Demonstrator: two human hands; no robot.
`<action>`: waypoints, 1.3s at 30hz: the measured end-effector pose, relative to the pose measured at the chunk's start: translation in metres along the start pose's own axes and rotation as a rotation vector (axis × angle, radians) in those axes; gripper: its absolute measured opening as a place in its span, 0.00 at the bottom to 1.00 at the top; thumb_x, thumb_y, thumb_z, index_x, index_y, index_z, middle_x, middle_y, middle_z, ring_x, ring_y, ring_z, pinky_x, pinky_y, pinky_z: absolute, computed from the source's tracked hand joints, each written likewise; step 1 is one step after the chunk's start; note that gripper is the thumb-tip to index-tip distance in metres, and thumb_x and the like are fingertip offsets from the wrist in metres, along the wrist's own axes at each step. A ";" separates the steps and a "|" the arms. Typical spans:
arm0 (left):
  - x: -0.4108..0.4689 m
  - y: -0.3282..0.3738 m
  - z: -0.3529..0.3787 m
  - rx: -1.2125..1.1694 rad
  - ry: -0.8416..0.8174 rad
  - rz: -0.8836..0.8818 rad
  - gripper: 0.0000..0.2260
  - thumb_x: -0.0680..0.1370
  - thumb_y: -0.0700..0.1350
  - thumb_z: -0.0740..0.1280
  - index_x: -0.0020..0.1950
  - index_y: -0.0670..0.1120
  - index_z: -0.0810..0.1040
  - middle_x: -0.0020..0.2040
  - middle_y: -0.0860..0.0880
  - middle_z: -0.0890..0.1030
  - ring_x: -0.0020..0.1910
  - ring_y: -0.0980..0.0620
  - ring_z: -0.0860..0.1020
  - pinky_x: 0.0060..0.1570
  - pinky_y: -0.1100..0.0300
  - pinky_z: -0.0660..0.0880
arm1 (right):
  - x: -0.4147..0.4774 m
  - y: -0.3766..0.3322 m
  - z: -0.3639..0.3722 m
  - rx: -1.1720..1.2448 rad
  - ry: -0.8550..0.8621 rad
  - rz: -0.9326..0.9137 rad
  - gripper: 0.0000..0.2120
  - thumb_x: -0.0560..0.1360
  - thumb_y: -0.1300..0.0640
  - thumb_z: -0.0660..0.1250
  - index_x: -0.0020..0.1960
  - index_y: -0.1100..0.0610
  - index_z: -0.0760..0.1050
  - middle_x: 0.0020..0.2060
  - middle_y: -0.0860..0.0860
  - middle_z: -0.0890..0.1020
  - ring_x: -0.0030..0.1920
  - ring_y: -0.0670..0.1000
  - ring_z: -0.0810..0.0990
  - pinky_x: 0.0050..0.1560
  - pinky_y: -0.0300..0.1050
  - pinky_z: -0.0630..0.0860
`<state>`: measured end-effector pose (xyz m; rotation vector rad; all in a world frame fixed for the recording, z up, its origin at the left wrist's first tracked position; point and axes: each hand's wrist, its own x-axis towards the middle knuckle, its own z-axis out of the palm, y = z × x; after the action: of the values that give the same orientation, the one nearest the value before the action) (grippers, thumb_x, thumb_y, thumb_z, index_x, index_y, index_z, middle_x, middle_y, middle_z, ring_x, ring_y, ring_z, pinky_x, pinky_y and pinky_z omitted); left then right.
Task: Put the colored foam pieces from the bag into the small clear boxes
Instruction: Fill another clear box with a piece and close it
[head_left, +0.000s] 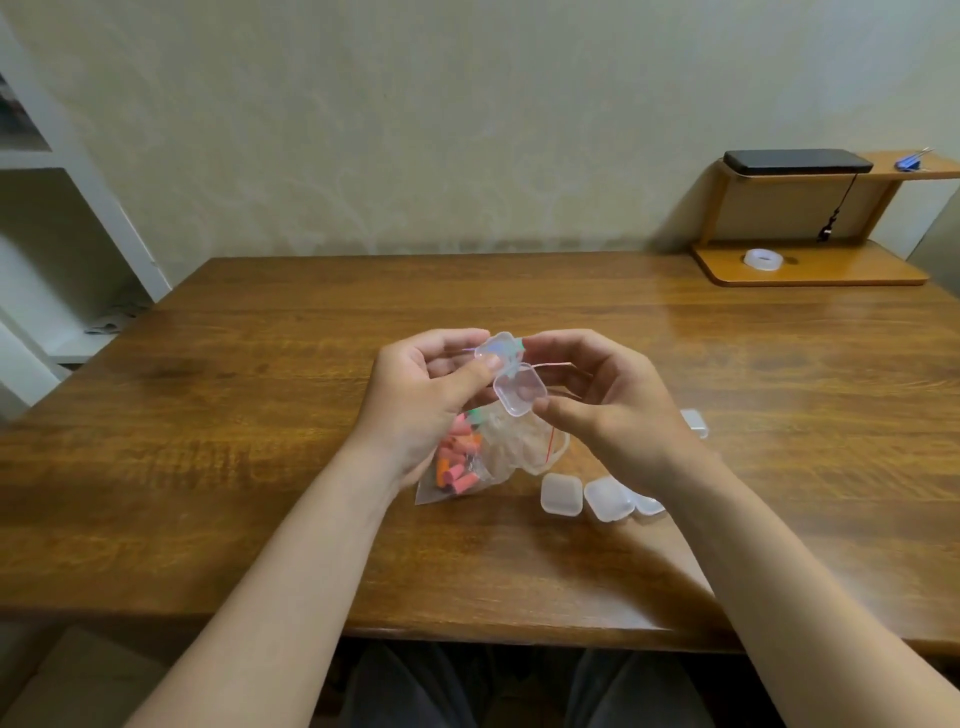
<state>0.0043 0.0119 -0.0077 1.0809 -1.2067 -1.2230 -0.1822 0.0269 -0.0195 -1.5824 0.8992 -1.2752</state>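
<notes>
1. Head view: Clear plastic, hinged and lying open, the box (519, 396) is held up above the bench (260, 415) between both hands.
2. The left hand (421, 395) pinches it at the hinge side, thumb on top and fingers curled behind.
3. The right hand (613, 410) brackets it with curled fingers: the thumb tip is against the lower half and the forefinger tip at the upper half, where a green piece (519, 343) shows. Whether that piece is already inside I cannot tell.
4. The bag (498, 452) lies on the bench just below the hands, with pink and orange foam pieces (457, 457) bunched at its left end.
5. Spare boxes (561, 494) sit shut near the right wrist, and one more lies beyond the right hand.
6. Step in hand, as I judge it: loading this first box. Most of the task remains.
7. The next move calls for seating the green piece in the lower half, then folding the lid over and pressing until it snaps, keeping the box level so nothing rolls out.
</notes>
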 end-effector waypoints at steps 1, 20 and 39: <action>0.002 -0.001 -0.003 -0.011 0.026 0.004 0.13 0.75 0.36 0.74 0.59 0.41 0.82 0.49 0.42 0.87 0.50 0.42 0.86 0.52 0.46 0.83 | 0.001 -0.002 -0.001 -0.063 0.009 -0.011 0.20 0.71 0.74 0.72 0.57 0.55 0.78 0.54 0.53 0.83 0.55 0.51 0.83 0.57 0.46 0.80; 0.009 -0.034 -0.059 -0.035 0.165 -0.139 0.13 0.75 0.37 0.74 0.59 0.42 0.82 0.49 0.45 0.87 0.50 0.47 0.86 0.34 0.55 0.82 | 0.031 -0.006 -0.008 -1.054 -0.372 0.014 0.07 0.76 0.53 0.71 0.54 0.50 0.84 0.39 0.38 0.77 0.38 0.40 0.76 0.38 0.31 0.70; 0.020 -0.056 -0.060 -0.132 0.282 -0.105 0.13 0.78 0.36 0.71 0.63 0.40 0.78 0.52 0.43 0.86 0.49 0.46 0.86 0.38 0.54 0.82 | 0.044 0.041 -0.011 -0.796 -0.434 -0.026 0.11 0.77 0.63 0.65 0.51 0.52 0.82 0.41 0.50 0.86 0.40 0.53 0.82 0.42 0.52 0.79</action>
<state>0.0588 -0.0140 -0.0667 1.1842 -0.8528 -1.1670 -0.1837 -0.0293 -0.0424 -2.3647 1.1676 -0.5377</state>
